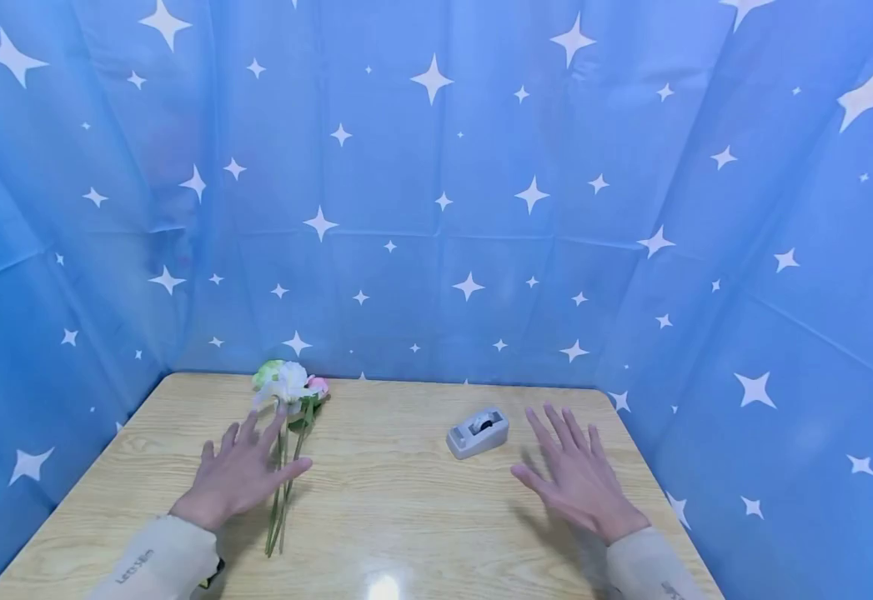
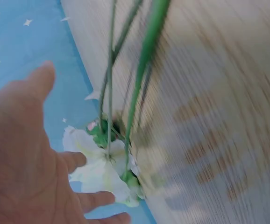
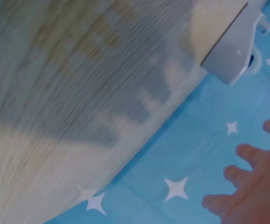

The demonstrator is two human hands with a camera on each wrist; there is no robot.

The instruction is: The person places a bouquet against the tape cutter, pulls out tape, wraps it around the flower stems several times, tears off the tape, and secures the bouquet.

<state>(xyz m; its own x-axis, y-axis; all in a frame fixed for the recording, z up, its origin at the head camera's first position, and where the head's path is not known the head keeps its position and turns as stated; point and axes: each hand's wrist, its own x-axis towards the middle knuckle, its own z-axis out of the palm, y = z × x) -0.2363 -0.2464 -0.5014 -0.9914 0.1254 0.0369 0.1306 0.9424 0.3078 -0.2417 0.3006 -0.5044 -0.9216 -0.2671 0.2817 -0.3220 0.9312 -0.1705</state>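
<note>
Several artificial flowers (image 1: 288, 383), with white, green and pink heads and long green stems (image 2: 146, 51), lie at the left of the table. My left hand (image 1: 241, 475) hovers over their left side, its fingers spread and holding nothing. In the left wrist view, the left hand (image 2: 27, 158) is apart from the stems and white petals (image 2: 97, 172). A grey tape dispenser (image 1: 477, 432) stands right of the table's middle. To its right, my right hand (image 1: 579, 483) is spread above the tabletop, its shadow below. The right wrist view shows the dispenser (image 3: 233, 46) beyond the right hand's fingers (image 3: 249, 154).
The light wood table (image 1: 383, 492) has rounded far corners. Blue curtains (image 1: 406, 167) with white stars hang behind it and along both sides. A small dark and yellow object (image 1: 213, 575) is partly hidden under the left sleeve (image 1: 158, 558).
</note>
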